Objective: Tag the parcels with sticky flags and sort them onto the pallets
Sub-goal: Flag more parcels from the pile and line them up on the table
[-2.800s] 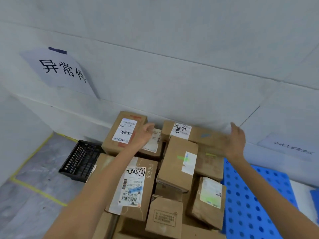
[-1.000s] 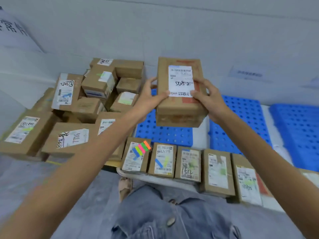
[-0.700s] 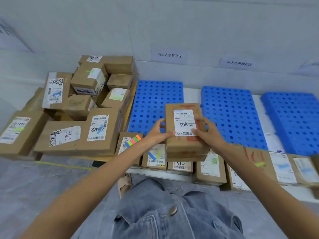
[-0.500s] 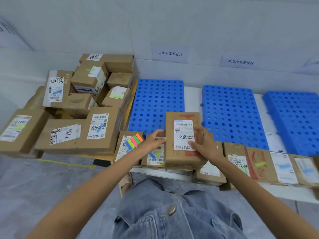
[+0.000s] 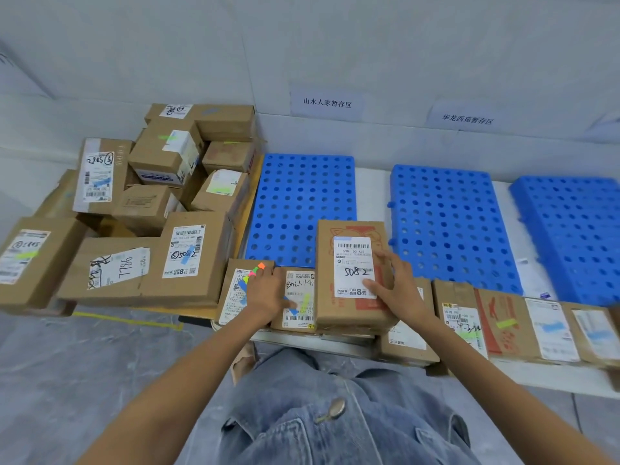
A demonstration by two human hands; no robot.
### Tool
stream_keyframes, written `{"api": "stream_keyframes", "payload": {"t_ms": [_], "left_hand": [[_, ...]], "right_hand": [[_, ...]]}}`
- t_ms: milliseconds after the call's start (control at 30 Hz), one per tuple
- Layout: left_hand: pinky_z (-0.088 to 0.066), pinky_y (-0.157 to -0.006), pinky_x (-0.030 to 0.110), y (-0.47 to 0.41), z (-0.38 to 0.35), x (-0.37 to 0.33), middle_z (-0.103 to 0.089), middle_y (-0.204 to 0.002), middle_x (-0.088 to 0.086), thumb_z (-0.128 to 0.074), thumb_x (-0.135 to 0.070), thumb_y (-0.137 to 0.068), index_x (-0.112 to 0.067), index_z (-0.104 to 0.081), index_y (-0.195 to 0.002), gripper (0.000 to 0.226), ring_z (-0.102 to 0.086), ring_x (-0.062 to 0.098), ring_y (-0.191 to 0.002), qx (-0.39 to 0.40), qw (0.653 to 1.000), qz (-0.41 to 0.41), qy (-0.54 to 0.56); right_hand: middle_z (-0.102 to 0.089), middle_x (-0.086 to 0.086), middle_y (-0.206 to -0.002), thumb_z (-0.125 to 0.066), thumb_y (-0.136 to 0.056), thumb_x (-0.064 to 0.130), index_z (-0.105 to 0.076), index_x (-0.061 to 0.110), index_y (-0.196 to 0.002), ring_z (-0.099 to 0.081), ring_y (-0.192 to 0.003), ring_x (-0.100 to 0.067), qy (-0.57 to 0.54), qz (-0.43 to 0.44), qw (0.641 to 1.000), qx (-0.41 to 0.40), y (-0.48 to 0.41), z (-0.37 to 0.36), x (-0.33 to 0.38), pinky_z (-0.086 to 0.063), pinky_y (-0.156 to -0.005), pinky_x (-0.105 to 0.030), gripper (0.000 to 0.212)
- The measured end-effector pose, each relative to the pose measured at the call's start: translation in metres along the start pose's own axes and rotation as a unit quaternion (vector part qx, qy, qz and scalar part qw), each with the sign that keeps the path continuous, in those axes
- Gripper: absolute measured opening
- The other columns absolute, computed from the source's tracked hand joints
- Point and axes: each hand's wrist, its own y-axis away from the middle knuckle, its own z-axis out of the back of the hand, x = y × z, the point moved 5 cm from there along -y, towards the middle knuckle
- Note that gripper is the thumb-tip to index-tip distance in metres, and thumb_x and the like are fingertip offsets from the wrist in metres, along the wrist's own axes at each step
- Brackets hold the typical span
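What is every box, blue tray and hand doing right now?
Brown cardboard parcel marked 5082: resting on the front-row parcels.
Right hand: flat on that parcel.
Left hand: at the coloured sticky flags.
Blue perforated plastic pallets: bare.
Left cardboard pile: stacked, labelled.

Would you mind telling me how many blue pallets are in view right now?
3. The left blue pallet sits beside the parcel pile, the middle blue pallet is right of it, and the right blue pallet is cut off by the frame edge; more may lie beyond.
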Motion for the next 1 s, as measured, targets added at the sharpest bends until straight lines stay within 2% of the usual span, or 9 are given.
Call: {"api": "stream_keyframes", "payload": {"t_ms": [233,433,567,667,767,1000], "left_hand": [[-0.035,-0.1,0.035,-0.009,0.004,0.008,-0.053,-0.126,0.003,-0.073,-0.048,-0.074,-0.013,-0.052,-0.117,0.06,-0.047,0.023,-0.118,0.003,1.0,-0.008,0.005],[-0.028,-0.104,0.04,-0.001,0.0,0.002,-0.042,-0.134,0.005,-0.072,-0.065,-0.063,-0.013,-0.047,-0.122,0.083,-0.036,0.025,-0.128,0.018,0.999,-0.012,-0.045],[-0.028,-0.105,0.04,0.001,-0.002,-0.005,-0.041,-0.134,0.01,-0.074,-0.059,-0.066,-0.01,-0.047,-0.125,0.082,-0.035,0.028,-0.128,0.036,0.998,-0.011,-0.059],[-0.027,-0.108,0.039,0.003,-0.003,-0.014,-0.034,-0.144,0.013,-0.073,-0.05,-0.073,-0.006,-0.05,-0.127,0.073,-0.025,0.028,-0.138,0.041,0.996,-0.008,-0.075],[-0.028,-0.108,0.039,0.005,-0.005,-0.014,-0.035,-0.142,0.012,-0.073,-0.047,-0.074,-0.005,-0.049,-0.13,0.073,-0.031,0.028,-0.134,0.044,0.997,0.014,-0.063],[-0.031,-0.103,0.036,0.014,-0.013,-0.009,-0.042,-0.134,0.01,-0.072,-0.049,-0.075,-0.009,-0.053,-0.126,0.067,-0.037,0.027,-0.125,0.053,0.997,0.021,-0.042]], "right_hand": [[-0.036,-0.007,-0.134,-0.069,-0.082,0.032,-0.035,0.035,-0.136,-0.043,-0.117,-0.017,0.003,0.006,1.0,-0.001,0.001,0.001,0.004,-0.043,-0.1,-0.046,0.064],[-0.035,-0.007,-0.137,-0.069,-0.083,0.03,-0.034,0.032,-0.137,-0.044,-0.119,-0.019,0.011,-0.006,1.0,-0.006,0.002,0.0,0.005,-0.043,-0.1,-0.042,0.064],[-0.039,-0.007,-0.138,-0.069,-0.083,0.024,-0.037,0.029,-0.137,-0.042,-0.121,-0.018,0.009,-0.003,1.0,-0.022,0.003,0.002,0.006,-0.037,-0.099,-0.034,0.063],[-0.041,-0.007,-0.137,-0.069,-0.083,0.024,-0.038,0.029,-0.136,-0.044,-0.121,-0.02,0.006,-0.016,0.999,-0.028,0.003,0.003,0.004,-0.039,-0.099,-0.037,0.061],[-0.041,-0.005,-0.137,-0.069,-0.083,0.026,-0.037,0.029,-0.136,-0.044,-0.122,-0.021,0.011,-0.018,0.999,-0.035,0.004,0.002,0.005,-0.041,-0.1,-0.041,0.062],[-0.04,-0.006,-0.139,-0.069,-0.084,0.027,-0.037,0.027,-0.137,-0.045,-0.121,-0.022,0.024,-0.015,0.999,-0.039,0.005,0.001,0.007,-0.039,-0.095,-0.035,0.062]]}}
